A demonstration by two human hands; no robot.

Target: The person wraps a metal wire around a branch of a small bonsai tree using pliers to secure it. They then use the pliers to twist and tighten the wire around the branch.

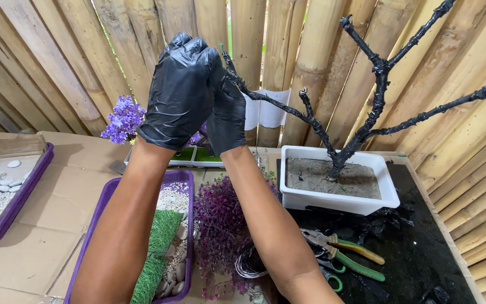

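Left hand (pixel 181 90) and right hand (pixel 226 112) (both in black gloves) pinch the black-wrapped bare branch tip (pixel 233 73), steadying it. The tree stands in a white rectangular plastic pot (pixel 341 198).

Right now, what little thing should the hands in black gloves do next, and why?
Probably ease the purple flower sprig onto the branch tip: both the left hand and right hand are pinched together there, and the black tree looks bare.

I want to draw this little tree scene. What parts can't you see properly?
- Branch tip, head view: hidden between the gloved left hand and right hand.
- Purple flowers: partly behind the left hand.
- Wire coil: partly covered by the right forearm.
- Pliers: lower handles run behind the forearm.
- Pebble tray: cut by the left edge.
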